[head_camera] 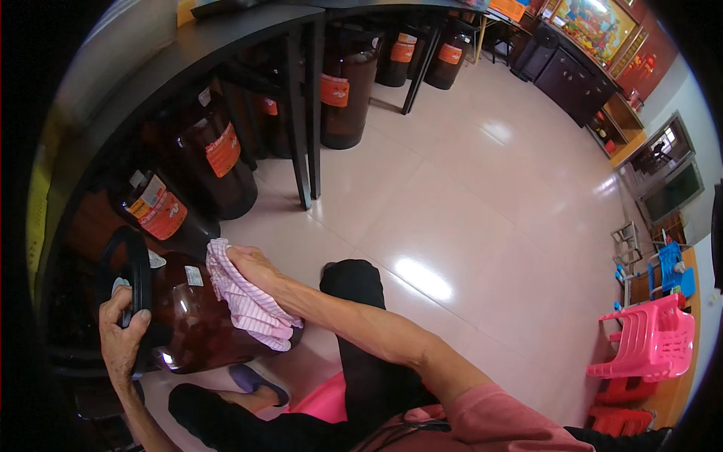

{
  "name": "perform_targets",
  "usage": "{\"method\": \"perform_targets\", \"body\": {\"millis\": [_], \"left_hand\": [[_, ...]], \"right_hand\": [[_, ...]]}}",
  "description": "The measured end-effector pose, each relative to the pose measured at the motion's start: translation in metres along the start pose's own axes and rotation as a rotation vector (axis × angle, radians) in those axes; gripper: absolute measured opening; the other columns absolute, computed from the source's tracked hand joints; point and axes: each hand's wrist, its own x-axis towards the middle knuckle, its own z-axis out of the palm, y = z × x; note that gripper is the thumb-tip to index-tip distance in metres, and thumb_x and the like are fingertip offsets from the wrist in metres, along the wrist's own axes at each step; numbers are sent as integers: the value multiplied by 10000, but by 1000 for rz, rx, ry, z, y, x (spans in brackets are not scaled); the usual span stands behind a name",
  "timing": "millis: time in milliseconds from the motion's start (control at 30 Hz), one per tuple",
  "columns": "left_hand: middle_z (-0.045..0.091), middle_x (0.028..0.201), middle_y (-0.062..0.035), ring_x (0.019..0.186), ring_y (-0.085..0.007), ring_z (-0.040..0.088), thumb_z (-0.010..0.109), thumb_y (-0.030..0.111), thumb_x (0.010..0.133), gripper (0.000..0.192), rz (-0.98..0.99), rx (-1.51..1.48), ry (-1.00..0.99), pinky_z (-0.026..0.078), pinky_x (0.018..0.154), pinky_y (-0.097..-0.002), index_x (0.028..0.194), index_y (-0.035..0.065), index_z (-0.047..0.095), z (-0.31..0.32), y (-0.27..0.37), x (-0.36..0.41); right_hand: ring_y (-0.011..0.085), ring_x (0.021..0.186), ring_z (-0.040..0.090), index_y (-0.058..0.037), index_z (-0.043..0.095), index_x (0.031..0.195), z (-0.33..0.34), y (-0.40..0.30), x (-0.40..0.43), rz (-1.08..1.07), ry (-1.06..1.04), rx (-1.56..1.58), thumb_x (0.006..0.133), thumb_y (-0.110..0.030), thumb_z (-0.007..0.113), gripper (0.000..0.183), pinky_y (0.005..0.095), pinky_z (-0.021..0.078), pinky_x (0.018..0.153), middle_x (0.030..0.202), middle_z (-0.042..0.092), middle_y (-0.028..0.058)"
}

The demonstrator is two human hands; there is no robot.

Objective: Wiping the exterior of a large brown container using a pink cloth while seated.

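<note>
A large dark amber jar (pixel 195 325) stands before me at the lower left, with a black ring-shaped rim or handle (pixel 142 277) at its top and a small white label on its side. My left hand (pixel 123 330) grips that black ring, thumb on the near side. A pink-and-white striped cloth (pixel 248 308) is bunched in my right hand (pixel 257 270). The cloth lies against the jar's side, towards its base, and hides part of it. Most of my right fingers are hidden by the cloth.
Dark jars with orange labels, one close by (pixel 164 209) and another beyond it (pixel 217 164), stand under a black table (pixel 248 34). Its black legs (pixel 302 124) reach the tiled floor (pixel 452 198). A pink plastic chair (pixel 649 344) is at the right. My knees flank the space before me.
</note>
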Motion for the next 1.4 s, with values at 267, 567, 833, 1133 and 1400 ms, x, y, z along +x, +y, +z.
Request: {"method": "perform_targets", "body": {"millis": [267,567,833,1133,1400], "left_hand": [[598,966,-65,964,-236,507,675,281,671,383,-42,-31,11,395,887,-385,947,20,621,3,5,-6],[582,923,-58,933,-227,504,686,332,679,406,-8,-66,-145,387,879,-382,930,21,614,-4,12,0],[578,920,-61,911,-230,505,687,345,675,409,0,-47,17,378,880,-376,921,26,614,7,13,-6],[550,862,-60,857,-228,487,652,342,677,384,55,-31,-57,373,837,-369,874,20,586,3,21,-2],[547,856,-63,878,-231,487,642,333,669,376,38,-1,-18,372,852,-379,877,23,592,6,26,-3]], "right_hand": [[124,729,590,-31,652,975,3,-7,-9,-4,-31,-15,956,-269,450,313,281,480,685,836,657,49],[118,731,577,-18,657,1000,2,-1,-2,-11,-11,-6,934,-292,484,331,274,473,674,842,654,40],[108,789,546,-26,656,958,-3,1,1,-50,4,-115,932,-332,470,359,288,447,713,847,633,29],[106,688,570,-38,653,912,3,-3,-5,-29,23,-14,939,-293,516,290,267,464,631,780,642,22],[110,656,576,-39,654,912,1,-7,-7,-49,40,-17,940,-297,509,297,268,468,591,772,646,28]]}}
